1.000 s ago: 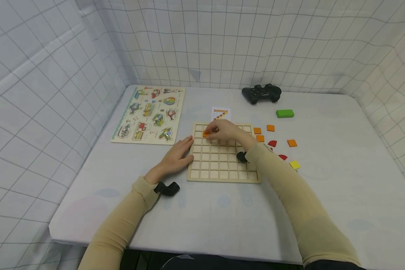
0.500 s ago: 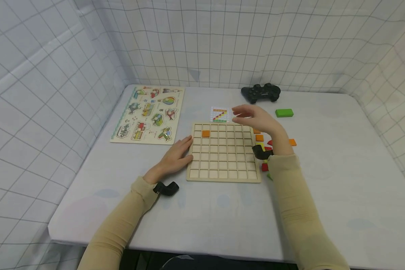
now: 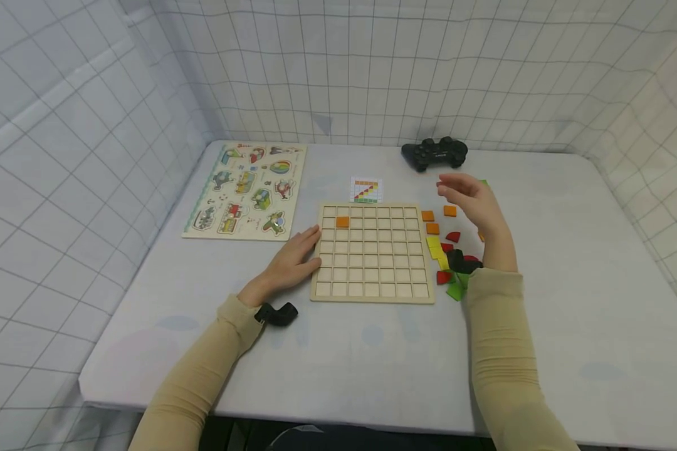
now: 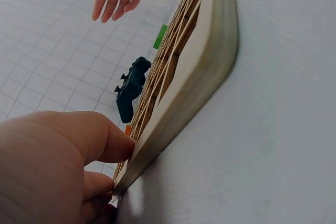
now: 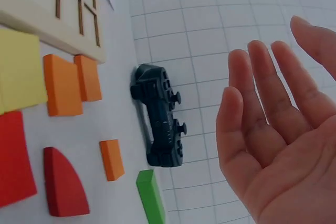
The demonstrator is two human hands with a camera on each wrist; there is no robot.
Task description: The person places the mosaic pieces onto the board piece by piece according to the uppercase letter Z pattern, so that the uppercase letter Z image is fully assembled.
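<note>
Compared with a second ago, the right hand (image 3: 476, 202) is off the orange tile (image 3: 343, 222) and away to the right, past the board's (image 3: 372, 300) edge; the left hand (image 3: 289, 264) is in the same place. The tile sits in the second row from the far side, second cell from the left, just beyond the left hand's fingertips. The left hand lies flat against the board's left edge, fingers extended, thumb apart, gripping nothing, probably to keep the board from sliding. Its forearm slants in low over the bench (image 3: 338, 363).

The right hand hangs raised, palm bare, fingers loosely spread and slightly bent, holding nothing; the wrist bends so they point left. Beneath and left of it lie loose orange tiles (image 3: 432, 228), yellow tiles (image 3: 434, 245), red pieces (image 3: 443, 277) and green pieces (image 3: 455, 291), seemingly kept on that side for easy reach. A card (image 3: 367, 190) lies beyond the board, between the hands, apparently where neither blocks it. The controller (image 3: 437, 153) and green block (image 5: 151, 195) lie beyond the right hand; a picture puzzle (image 3: 245, 191) lies beyond the left.
</note>
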